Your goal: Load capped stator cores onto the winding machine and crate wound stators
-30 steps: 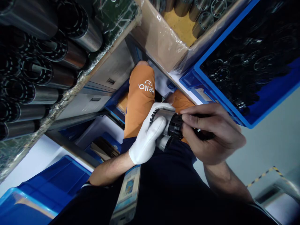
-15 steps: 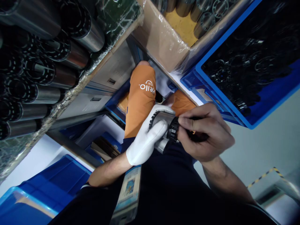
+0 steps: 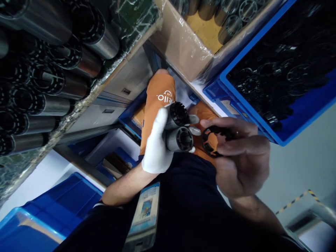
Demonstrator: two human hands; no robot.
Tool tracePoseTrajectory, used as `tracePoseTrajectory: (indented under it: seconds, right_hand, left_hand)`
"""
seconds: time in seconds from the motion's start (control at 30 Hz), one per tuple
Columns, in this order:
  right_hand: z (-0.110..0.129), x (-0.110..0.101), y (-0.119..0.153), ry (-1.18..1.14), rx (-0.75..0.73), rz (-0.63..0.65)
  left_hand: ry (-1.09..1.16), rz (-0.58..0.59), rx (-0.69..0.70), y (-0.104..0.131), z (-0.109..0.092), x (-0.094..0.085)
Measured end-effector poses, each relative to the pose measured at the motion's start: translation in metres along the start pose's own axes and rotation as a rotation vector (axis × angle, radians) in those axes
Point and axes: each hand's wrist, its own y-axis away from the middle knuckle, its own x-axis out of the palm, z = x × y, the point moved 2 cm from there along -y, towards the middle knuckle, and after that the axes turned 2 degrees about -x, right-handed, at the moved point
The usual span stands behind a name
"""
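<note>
Two grey metal cylinders lie side by side in my left hand (image 3: 157,150), which wears a white glove. The upper cylinder (image 3: 170,120) has a black toothed ring (image 3: 179,113) on its end. On the lower cylinder (image 3: 173,140), a black slotted insert (image 3: 184,139) shows inside the open end. My bare right hand (image 3: 243,154) is just to the right and pinches a black plastic ring (image 3: 208,141) between thumb and fingers. That ring is apart from both cylinders, and more black parts show between the fingers, partly hidden.
Metal cylinders with black ends (image 3: 49,78) stand on the green bench (image 3: 131,17) at upper left. A cardboard box (image 3: 181,45) holds more cylinders. A blue bin (image 3: 278,134) of black rings is at right. Blue bins (image 3: 60,206) stand at lower left.
My left hand has turned and opened out, so the cylinder ends now face up and right. My right hand has drawn back to the right from the cylinder, holding a black ring.
</note>
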Motion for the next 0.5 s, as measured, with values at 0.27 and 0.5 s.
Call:
tracePoseTrajectory:
  seconds: [0.27, 0.5]
  right_hand:
    - [-0.006, 0.009, 0.006, -0.065, -0.23, -0.189]
    - [-0.013, 0.025, 0.013, -0.089, -0.063, -0.159]
  left_hand:
    - [0.022, 0.01, 0.067, 0.002, -0.009, 0.02]
    - [-0.163, -0.173, 0.254, 0.006, -0.009, 0.018]
